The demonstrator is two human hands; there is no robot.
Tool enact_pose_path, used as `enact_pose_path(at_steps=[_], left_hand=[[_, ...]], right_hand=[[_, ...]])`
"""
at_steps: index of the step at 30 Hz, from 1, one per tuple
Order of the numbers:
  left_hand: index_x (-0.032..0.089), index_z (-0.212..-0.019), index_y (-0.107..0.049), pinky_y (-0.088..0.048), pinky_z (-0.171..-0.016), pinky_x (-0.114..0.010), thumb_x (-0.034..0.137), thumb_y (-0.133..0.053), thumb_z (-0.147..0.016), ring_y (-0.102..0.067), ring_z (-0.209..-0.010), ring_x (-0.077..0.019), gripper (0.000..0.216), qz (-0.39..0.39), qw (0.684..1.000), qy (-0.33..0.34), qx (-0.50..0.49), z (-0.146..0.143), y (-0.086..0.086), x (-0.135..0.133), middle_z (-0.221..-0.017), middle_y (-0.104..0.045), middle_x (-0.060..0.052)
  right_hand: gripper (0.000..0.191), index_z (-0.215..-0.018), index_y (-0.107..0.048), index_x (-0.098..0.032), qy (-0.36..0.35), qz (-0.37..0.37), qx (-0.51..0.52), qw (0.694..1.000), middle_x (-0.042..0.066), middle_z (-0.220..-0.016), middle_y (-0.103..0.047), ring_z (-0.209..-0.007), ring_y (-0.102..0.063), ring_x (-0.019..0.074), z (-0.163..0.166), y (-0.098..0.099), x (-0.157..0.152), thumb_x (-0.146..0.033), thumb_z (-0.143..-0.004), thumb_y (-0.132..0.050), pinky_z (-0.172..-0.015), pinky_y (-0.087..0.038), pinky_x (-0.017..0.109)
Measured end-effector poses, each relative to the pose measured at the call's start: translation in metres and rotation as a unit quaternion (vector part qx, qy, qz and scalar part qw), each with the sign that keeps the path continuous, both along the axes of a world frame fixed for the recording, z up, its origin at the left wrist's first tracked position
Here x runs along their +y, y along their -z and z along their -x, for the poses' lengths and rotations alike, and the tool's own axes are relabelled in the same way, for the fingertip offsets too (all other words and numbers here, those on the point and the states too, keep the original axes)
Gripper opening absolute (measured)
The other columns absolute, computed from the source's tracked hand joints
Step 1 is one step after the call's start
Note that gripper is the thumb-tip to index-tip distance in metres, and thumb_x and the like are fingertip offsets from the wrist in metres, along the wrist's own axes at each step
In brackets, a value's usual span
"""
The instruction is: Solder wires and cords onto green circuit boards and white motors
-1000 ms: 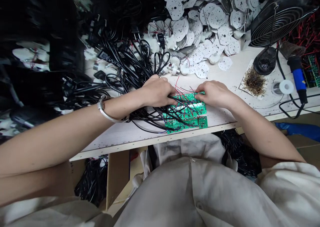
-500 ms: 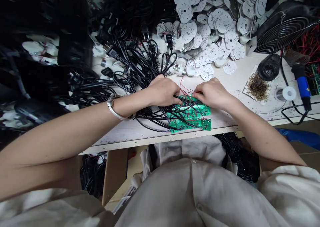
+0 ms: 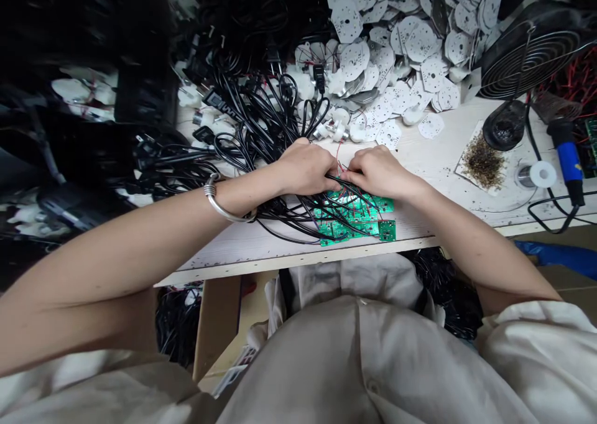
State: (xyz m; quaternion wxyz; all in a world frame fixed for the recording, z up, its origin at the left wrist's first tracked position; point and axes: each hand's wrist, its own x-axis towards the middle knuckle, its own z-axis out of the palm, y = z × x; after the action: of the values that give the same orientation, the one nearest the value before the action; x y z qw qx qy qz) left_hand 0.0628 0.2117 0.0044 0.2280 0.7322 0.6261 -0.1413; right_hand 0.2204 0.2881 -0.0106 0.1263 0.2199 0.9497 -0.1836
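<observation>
Green circuit boards point(image 3: 347, 225) lie side by side near the front edge of the white bench, with thin red wires and black cables running over them. My left hand point(image 3: 311, 168) is closed around black cables point(image 3: 284, 209) at the boards' upper left. Close beside it, my right hand point(image 3: 373, 172) pinches at the far edge of the boards, its fingertips among thin wires point(image 3: 339, 156). Exactly which wire the right fingers grip is too small to make out. Both hands partly cover the boards' upper row.
Behind lie a tangle of black plug cables point(image 3: 252, 107) and a heap of white round plates point(image 3: 410, 45). At right are a black fan point(image 3: 522, 51), a solder spool point(image 3: 536, 175), a blue-handled soldering iron point(image 3: 568, 156) and a stained pad point(image 3: 482, 160).
My right hand has moved left, closer to my left hand, uncovering more of the boards' right side. My left hand stays on the cables. The view has shifted slightly.
</observation>
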Motion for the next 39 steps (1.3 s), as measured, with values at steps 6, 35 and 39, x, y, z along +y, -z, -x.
enact_pose_path(at_steps=[6, 35, 39], left_hand=[[0.022, -0.100, -0.072, -0.030, -0.076, -0.027, 0.050, -0.056, -0.085, -0.061, -0.090, -0.0174, 0.036, -0.002, 1.000, -0.007, 0.028, -0.002, 0.000, 0.003, -0.092, -0.073, -0.002], [0.021, -0.093, -0.074, -0.029, -0.093, -0.037, 0.056, -0.053, -0.082, -0.059, -0.099, -0.0228, 0.042, 0.044, 0.995, 0.034, 0.088, 0.002, -0.005, 0.005, -0.094, -0.070, -0.007], [0.019, -0.094, -0.074, -0.033, -0.092, -0.038, 0.052, -0.052, -0.084, -0.061, -0.094, -0.0234, 0.041, 0.049, 0.995, 0.037, 0.078, 0.001, -0.010, 0.007, -0.088, -0.070, -0.008]], right_hand=[[0.036, -0.093, -0.070, -0.010, 0.037, -0.024, 0.000, 0.999, 0.013, -0.089, -0.068, -0.086, -0.058, 0.0228, 0.007, -0.001, -0.012, -0.035, -0.095, -0.043, -0.086, -0.032, 0.039], [0.029, -0.099, -0.067, -0.014, 0.108, 0.069, -0.030, 0.991, 0.012, -0.094, -0.069, -0.094, -0.061, 0.0249, 0.031, 0.007, -0.018, -0.033, -0.084, -0.052, -0.092, -0.038, 0.040], [0.023, -0.094, -0.067, -0.014, 0.109, 0.063, -0.017, 0.992, 0.012, -0.092, -0.070, -0.092, -0.062, 0.0254, 0.033, 0.006, -0.018, -0.029, -0.084, -0.052, -0.089, -0.040, 0.040]])
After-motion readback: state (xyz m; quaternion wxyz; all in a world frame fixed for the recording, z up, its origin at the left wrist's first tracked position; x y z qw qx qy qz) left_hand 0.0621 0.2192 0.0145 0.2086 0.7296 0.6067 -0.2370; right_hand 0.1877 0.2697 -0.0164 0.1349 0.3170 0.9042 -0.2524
